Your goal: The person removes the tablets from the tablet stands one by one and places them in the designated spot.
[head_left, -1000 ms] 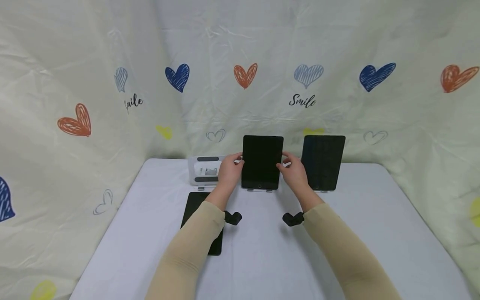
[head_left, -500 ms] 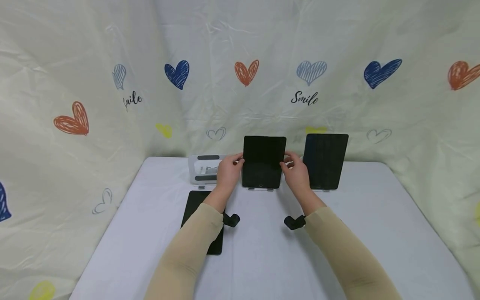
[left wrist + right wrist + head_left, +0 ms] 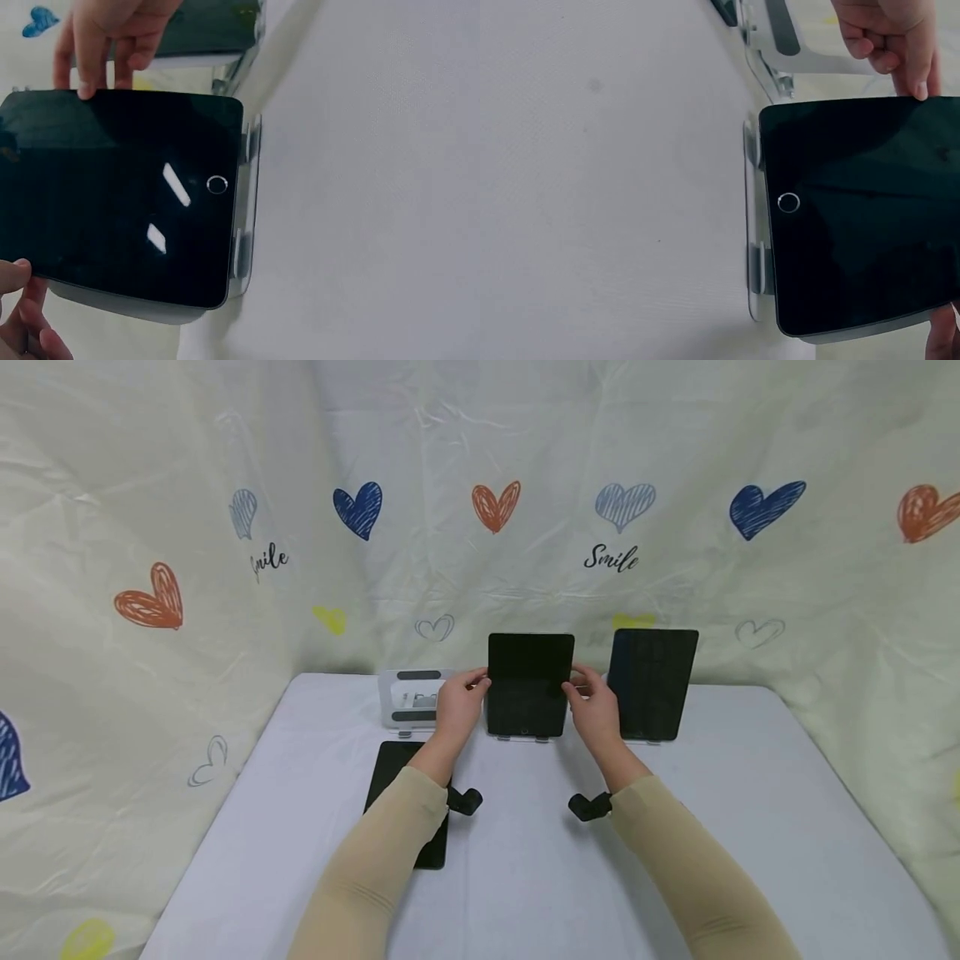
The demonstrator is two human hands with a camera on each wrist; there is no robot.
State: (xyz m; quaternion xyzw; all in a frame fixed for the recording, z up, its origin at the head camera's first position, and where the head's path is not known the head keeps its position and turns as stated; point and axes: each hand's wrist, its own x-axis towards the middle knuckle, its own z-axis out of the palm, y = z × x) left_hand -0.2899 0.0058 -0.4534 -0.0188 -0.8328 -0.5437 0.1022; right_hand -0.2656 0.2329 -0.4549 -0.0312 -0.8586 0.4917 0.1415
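Note:
A black tablet (image 3: 530,685) leans upright on a stand at the back middle of the table. My left hand (image 3: 457,697) pinches its left edge between thumb and fingers. At the opposite edge, my right hand (image 3: 592,706) holds it the same way. The left wrist view shows the tablet's lower edge, by the round home button, against the hooks of the stand (image 3: 241,255). Most of that stand is hidden behind the tablet. In the right wrist view, the left thumb lies on the tablet's (image 3: 862,217) edge, while the right hand is mostly cut off at the lower right.
Right of my right hand, a second tablet (image 3: 652,685) leans on its own stand. A light stand with dark pads (image 3: 412,716) and no tablet on it is partly behind my left hand. Another tablet (image 3: 432,853) lies flat under my left forearm. A heart-print curtain (image 3: 540,460) hangs behind.
The head view has shifted slightly. Both hands keep their hold on the middle tablet's side edges, and the tablet stays on its stand.

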